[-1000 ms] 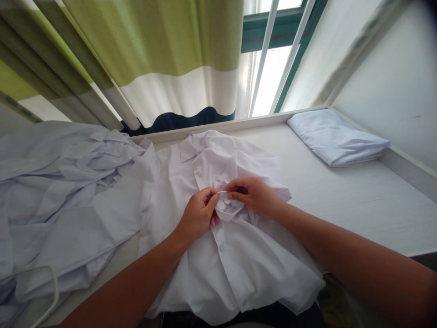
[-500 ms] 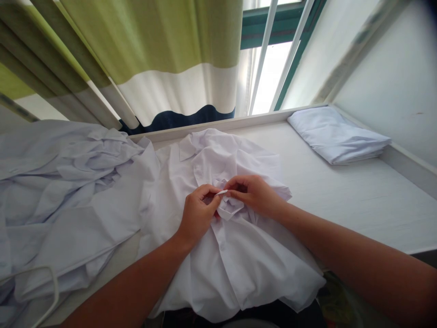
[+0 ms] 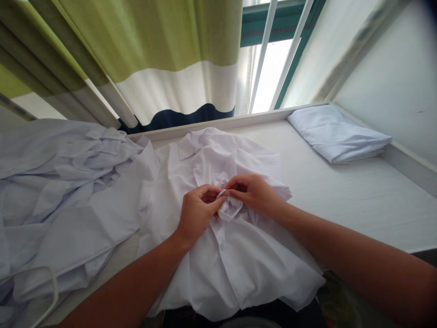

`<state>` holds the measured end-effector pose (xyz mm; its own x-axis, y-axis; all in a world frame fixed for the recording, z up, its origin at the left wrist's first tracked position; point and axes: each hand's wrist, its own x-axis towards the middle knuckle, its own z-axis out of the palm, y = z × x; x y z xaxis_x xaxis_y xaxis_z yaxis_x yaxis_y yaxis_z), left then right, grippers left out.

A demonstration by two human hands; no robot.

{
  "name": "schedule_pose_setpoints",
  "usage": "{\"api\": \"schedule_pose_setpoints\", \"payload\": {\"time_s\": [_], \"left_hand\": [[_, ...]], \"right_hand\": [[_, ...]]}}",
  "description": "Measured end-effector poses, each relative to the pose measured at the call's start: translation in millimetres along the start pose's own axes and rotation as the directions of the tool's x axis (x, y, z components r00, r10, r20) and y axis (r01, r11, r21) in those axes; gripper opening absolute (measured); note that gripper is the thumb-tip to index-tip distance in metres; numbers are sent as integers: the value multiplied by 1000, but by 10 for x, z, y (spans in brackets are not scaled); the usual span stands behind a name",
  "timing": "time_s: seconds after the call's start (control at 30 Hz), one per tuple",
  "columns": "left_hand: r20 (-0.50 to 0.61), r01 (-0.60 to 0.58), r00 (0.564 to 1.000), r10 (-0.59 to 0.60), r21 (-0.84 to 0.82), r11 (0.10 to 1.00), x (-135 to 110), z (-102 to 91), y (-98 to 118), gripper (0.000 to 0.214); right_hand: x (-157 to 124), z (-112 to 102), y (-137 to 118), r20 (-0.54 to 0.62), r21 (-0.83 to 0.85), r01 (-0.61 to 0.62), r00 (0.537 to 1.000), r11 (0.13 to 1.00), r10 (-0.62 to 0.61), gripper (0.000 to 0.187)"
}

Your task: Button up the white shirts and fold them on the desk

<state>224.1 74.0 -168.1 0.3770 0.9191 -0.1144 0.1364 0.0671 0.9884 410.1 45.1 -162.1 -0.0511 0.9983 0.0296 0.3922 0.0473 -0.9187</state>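
A crumpled white shirt (image 3: 235,255) lies on the white table (image 3: 358,196) in front of me, its collar toward the window. My left hand (image 3: 197,213) and my right hand (image 3: 252,193) meet at the shirt's front placket, near its middle. Both pinch the cloth edge between thumb and fingers, fingertips almost touching. A small button shows on the placket just below the hands. The shirt's lower hem hangs over the near table edge.
A heap of pale rumpled shirts (image 3: 64,191) covers the table's left side, with a white hanger (image 3: 51,291) at its near corner. A folded white shirt (image 3: 337,134) lies at the back right. Striped green and white curtains (image 3: 153,59) and a window (image 3: 273,68) stand behind.
Both hands stay pinched on the placket and have shifted only slightly upward. The cloth fold between the fingertips has changed shape a little.
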Motion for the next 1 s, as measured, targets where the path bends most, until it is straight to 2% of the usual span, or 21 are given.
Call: {"api": "schedule_pose_setpoints", "payload": {"time_s": [0.3,0.4,0.5,0.63,0.77,1.0], "left_hand": [[-24,35,999,-35,-9,999,26,-16,-27,28],[-39,55,998,-56,-25,998,47,-23,-21,30],[-6,79,997,-79,-19,997,58,-30,0,32],[67,32,997,-37,79,996,40,-44,18,30],[66,-18,998,10,117,993,18,-58,-6,30],[68,-29,997,21,117,993,20,-58,-37,34]], "right_hand": [[-5,9,21,22,-16,31,999,999,-30,10],[-5,12,22,11,-2,29,1000,1000,-29,12],[-3,9,23,2,32,14,1000,999,-14,17],[-4,0,27,2,74,1,1000,997,-1,22],[7,-6,43,29,81,-4,1000,997,1,26],[28,-2,73,51,72,6,999,997,-9,28]]}}
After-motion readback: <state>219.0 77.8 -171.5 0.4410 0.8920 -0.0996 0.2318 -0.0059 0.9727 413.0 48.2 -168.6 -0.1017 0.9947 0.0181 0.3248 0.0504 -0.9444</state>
